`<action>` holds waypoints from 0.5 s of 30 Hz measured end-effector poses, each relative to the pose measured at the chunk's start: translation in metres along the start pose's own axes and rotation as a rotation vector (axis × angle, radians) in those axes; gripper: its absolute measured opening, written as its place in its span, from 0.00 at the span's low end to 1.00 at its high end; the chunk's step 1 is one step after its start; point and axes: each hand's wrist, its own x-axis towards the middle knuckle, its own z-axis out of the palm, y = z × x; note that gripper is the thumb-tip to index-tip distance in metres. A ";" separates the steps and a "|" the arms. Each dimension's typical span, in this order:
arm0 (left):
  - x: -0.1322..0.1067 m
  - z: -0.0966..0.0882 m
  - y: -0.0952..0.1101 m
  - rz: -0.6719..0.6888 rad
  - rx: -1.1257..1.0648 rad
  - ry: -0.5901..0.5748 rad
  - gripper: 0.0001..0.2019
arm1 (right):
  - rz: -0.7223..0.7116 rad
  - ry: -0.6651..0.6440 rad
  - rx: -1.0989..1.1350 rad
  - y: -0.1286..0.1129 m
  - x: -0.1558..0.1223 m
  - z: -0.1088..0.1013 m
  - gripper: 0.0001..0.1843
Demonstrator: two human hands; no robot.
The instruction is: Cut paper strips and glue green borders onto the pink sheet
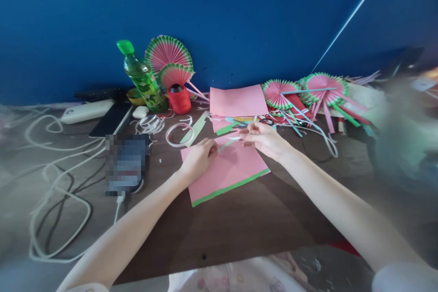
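Note:
A sheet of pink paper (229, 171) with a green strip along its near edge lies in front of me on the table. My left hand (201, 157) rests on its left part with the fingers curled under; whatever they hold is hidden. Above the sheet's far right part, my right hand (263, 139) is closed in a pinch. At its fingertips shows a thin white strip (234, 138). A narrow pale green strip (226, 144) runs across the paper between both hands.
Behind the sheet stand a green bottle (142, 77), a red thread spool (179, 99) and pleated pink-green paper fans (280, 91). A tape roll (178, 135) lies left of my hands. Farther left are a phone (126, 164) and looped white cables (61, 255).

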 end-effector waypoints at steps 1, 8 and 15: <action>0.000 0.000 -0.001 -0.004 -0.008 0.005 0.04 | 0.011 -0.001 -0.004 0.001 0.003 0.001 0.22; 0.000 0.005 -0.004 -0.021 -0.073 0.048 0.06 | 0.033 0.067 -0.050 0.015 0.019 0.015 0.26; 0.000 0.007 -0.005 -0.016 -0.087 0.068 0.05 | -0.085 0.142 -0.196 0.026 0.023 0.025 0.25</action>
